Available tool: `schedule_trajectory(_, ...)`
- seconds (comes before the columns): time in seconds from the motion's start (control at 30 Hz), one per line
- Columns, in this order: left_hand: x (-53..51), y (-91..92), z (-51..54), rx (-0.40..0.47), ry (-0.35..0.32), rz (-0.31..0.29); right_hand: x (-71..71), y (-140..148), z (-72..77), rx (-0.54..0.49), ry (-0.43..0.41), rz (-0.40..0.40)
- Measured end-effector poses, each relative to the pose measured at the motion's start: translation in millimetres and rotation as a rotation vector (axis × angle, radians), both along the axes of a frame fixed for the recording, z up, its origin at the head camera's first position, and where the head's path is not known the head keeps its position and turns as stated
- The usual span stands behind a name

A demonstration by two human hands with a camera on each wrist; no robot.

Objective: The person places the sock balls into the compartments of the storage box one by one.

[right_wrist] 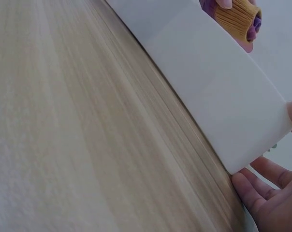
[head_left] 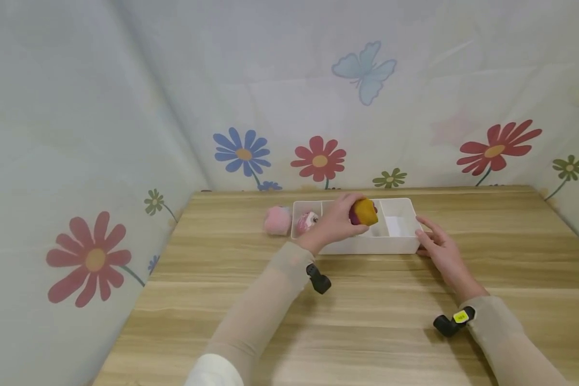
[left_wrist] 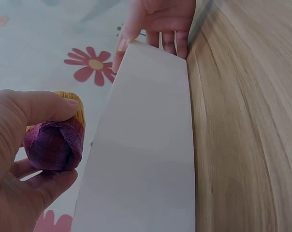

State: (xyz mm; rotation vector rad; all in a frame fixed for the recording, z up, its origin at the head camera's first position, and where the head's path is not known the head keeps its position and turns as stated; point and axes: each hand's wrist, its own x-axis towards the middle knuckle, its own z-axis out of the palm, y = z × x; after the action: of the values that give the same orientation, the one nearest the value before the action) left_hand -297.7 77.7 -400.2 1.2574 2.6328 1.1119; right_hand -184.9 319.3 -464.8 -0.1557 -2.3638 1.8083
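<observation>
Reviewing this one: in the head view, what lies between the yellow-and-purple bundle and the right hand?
The white box's right-end compartment, with a brighter patch on its floor, lies between the yellow-and-purple bundle and right hand.

Soft, diffuse light with faint shadows on the table (head_left: 376, 300)

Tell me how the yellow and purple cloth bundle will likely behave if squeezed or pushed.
The cloth bundle will probably squash rather than crack, being folded fabric. It seems light, since the left hand alone holds it up. Its rounded sides suggest it might roll if nudged.
</observation>
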Motion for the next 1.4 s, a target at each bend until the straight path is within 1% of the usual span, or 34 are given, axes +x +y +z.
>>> schedule_trajectory(0.23,-0.6,8.4,-4.8,0.005,0.018,-0.016,-0.6,-0.6,0.1,0.005,-0.006,-0.006)
schedule_trajectory(0.43,-1.5,13.6,-4.3,-0.017,-0.006,-0.025,-0.9,-0.2,-1.0,0.013,-0.001,-0.012)
schedule_trajectory(0.63,-2.9,19.1,-3.6,-0.047,-0.007,-0.049,-1.9,0.4,-3.9,0.001,0.0,-0.016)
schedule_trajectory(0.8,-6.4,21.9,-6.7,-0.074,-0.012,-0.042,-0.8,-0.2,-3.7,-0.014,0.01,-0.017)
schedule_trajectory(1.03,-10.7,24.4,-11.0,-0.079,-0.004,-0.035,-3.5,0.3,-2.4,-0.01,0.009,-0.02)
schedule_trajectory(1.17,-10.3,26.9,-11.6,-0.134,0.006,-0.028,-4.8,0.8,-2.9,-0.002,-0.001,-0.021)
schedule_trajectory(1.3,-9.0,28.5,-11.4,-0.237,0.022,0.003,-4.0,0.7,-3.5,-0.002,-0.003,-0.015)
schedule_trajectory(1.4,-8.9,28.8,-10.7,-0.291,0.021,0.017,-2.9,1.3,-3.9,-0.007,-0.008,-0.015)
